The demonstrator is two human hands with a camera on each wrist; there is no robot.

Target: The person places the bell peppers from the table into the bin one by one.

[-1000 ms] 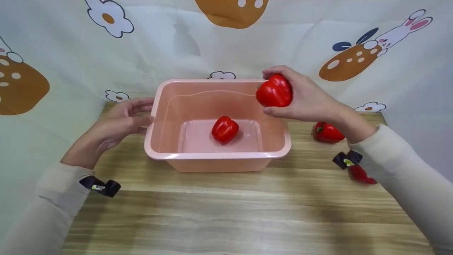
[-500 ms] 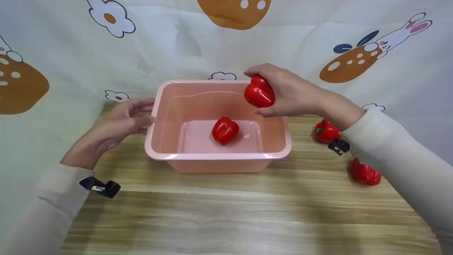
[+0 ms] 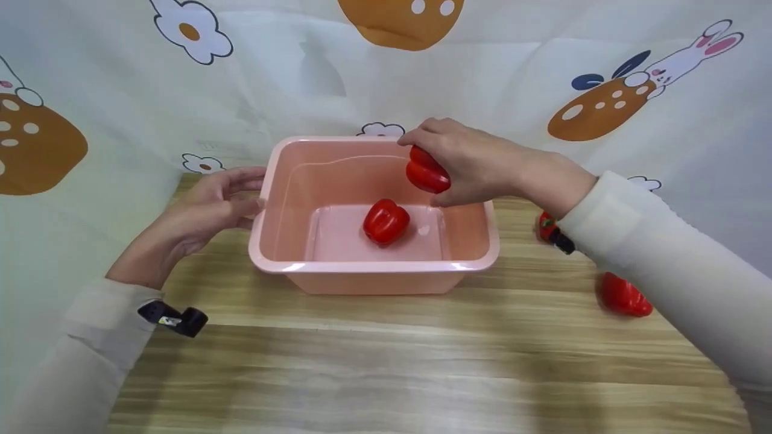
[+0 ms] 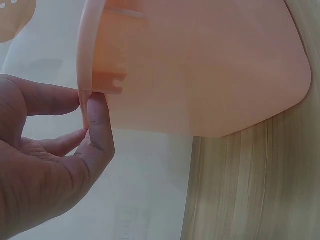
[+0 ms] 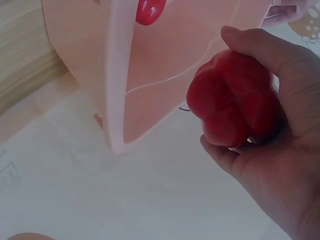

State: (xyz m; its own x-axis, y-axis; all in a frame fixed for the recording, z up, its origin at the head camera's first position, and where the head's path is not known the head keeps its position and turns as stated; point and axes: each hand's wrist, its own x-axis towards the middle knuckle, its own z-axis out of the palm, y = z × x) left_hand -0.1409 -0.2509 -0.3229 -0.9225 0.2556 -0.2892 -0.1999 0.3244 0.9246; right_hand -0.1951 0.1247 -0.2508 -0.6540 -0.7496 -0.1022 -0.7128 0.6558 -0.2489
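My right hand (image 3: 476, 160) grips a red bell pepper (image 3: 427, 172) over the right rear part of a pink plastic bin (image 3: 374, 266). In the right wrist view, the thumb and fingers wrap the held pepper's sides, and its lobed end faces the bin. A second red bell pepper (image 3: 386, 222) lies on the bin's floor. At the bin's left side, my left hand (image 3: 208, 205) holds the rim, thumb and fingertips against its lip in the left wrist view. Two more red bell peppers lie on the table to the right, one (image 3: 624, 295) nearer and one (image 3: 546, 226) partly hidden by the right wrist's camera.
The bin stands on a wood-grain table (image 3: 386, 367), close to a pale printed cloth (image 3: 265, 72) at the back. Cloth also rises at both sides. Each sleeve carries a small black camera, such as the left one (image 3: 175, 318).
My right hand has carried its pepper leftward and slightly down, over the bin, tilting it as it goes. The left hand, the bin and the pepper inside have stayed put.
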